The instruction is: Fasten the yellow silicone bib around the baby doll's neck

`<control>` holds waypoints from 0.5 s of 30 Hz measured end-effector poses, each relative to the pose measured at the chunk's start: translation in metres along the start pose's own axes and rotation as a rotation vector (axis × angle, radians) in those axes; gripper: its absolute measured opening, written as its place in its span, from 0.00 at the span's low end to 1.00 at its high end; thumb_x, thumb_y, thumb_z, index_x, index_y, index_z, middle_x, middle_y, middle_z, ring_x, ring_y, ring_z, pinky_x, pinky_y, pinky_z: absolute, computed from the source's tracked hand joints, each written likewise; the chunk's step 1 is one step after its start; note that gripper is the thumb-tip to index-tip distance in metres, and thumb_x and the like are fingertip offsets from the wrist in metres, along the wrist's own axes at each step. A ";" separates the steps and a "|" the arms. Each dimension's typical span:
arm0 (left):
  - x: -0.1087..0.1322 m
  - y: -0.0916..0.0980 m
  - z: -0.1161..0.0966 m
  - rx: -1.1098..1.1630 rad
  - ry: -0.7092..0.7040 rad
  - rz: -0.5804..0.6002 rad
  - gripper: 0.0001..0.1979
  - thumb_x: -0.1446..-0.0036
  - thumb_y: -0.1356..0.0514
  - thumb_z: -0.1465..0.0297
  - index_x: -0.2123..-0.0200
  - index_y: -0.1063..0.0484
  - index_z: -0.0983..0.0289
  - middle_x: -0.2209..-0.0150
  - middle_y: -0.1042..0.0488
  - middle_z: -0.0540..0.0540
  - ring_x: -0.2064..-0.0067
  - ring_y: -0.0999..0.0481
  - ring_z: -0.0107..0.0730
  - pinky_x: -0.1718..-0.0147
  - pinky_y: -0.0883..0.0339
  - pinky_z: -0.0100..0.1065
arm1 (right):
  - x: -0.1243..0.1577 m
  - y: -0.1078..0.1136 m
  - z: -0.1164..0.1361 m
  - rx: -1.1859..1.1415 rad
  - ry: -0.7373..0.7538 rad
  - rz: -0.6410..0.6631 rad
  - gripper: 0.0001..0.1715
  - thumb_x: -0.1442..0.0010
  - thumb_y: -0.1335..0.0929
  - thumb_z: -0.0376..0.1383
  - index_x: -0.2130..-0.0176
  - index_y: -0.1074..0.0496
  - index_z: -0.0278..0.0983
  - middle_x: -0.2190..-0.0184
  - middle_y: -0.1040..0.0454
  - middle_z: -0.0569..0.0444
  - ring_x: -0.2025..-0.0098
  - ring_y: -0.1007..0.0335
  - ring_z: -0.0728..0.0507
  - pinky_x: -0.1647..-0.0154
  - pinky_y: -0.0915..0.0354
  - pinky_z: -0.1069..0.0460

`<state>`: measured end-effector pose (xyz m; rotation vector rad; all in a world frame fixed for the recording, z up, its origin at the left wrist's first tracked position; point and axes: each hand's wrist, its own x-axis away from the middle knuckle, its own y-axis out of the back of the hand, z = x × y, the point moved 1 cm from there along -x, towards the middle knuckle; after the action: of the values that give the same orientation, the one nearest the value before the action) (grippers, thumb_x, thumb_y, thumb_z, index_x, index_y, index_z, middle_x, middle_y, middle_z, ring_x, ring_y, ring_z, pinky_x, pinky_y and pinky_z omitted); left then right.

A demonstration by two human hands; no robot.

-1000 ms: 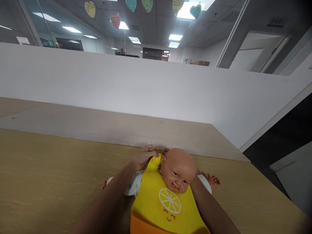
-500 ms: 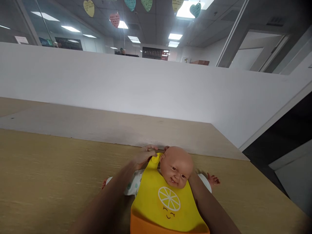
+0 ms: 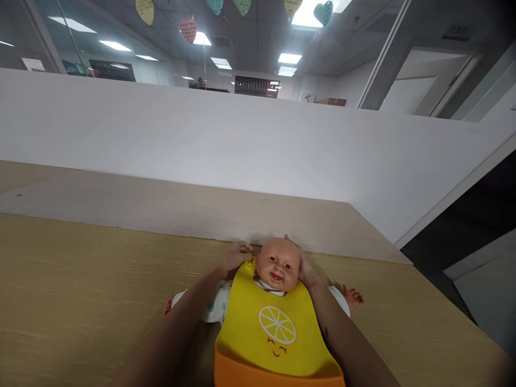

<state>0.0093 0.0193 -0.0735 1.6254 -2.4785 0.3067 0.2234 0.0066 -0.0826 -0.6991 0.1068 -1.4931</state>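
A baby doll (image 3: 278,263) lies face up on the table, its head upright between my hands. Over its chest is a yellow bib (image 3: 245,306) with a white citrus slice and a smiling face printed on it, and an orange pocket (image 3: 258,373) at the bottom. My left hand (image 3: 236,257) pinches the bib's neck strap beside the doll's head. Against the other side of the head rests my right hand (image 3: 305,267); most of its fingers are hidden behind the head, with one fingertip showing above. The doll's white sleeves stick out past my forearms.
The wooden table (image 3: 100,279) extends to both sides. Behind it runs a paler raised ledge (image 3: 181,207) against a white wall (image 3: 201,134). Glass panels with heart-shaped notes are above the wall. A dark opening (image 3: 463,215) lies beyond the table's right end.
The doll's head has turned from a rightward tilt to nearly upright and shifted left. More of my right hand now shows beside it. My left hand stays at the strap.
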 end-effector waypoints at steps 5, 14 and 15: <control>-0.003 0.003 0.006 -0.054 -0.031 -0.014 0.10 0.62 0.40 0.80 0.72 0.30 0.64 0.79 0.30 0.47 0.74 0.32 0.28 0.73 0.44 0.29 | 0.003 -0.005 0.004 -0.168 -0.128 0.012 0.23 0.39 0.35 0.49 0.60 0.28 0.32 0.65 0.22 0.47 0.56 0.25 0.39 0.48 0.33 0.46; 0.002 0.004 -0.001 -0.258 -0.117 0.073 0.07 0.67 0.41 0.82 0.84 0.28 0.65 0.82 0.30 0.50 0.73 0.35 0.32 0.72 0.49 0.30 | 0.007 -0.015 0.002 -0.114 -0.065 0.046 0.22 0.40 0.35 0.49 0.60 0.26 0.33 0.63 0.22 0.48 0.58 0.25 0.41 0.48 0.33 0.48; 0.002 0.004 -0.001 -0.253 -0.112 0.066 0.07 0.67 0.42 0.81 0.85 0.28 0.64 0.82 0.31 0.49 0.73 0.35 0.32 0.72 0.49 0.30 | 0.007 -0.016 0.001 -0.089 -0.054 0.031 0.21 0.41 0.35 0.49 0.62 0.26 0.33 0.64 0.22 0.48 0.59 0.25 0.41 0.49 0.32 0.48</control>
<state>0.0052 0.0190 -0.0723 1.4980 -2.5316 -0.0906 0.2107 0.0019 -0.0718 -0.8054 0.1425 -1.4459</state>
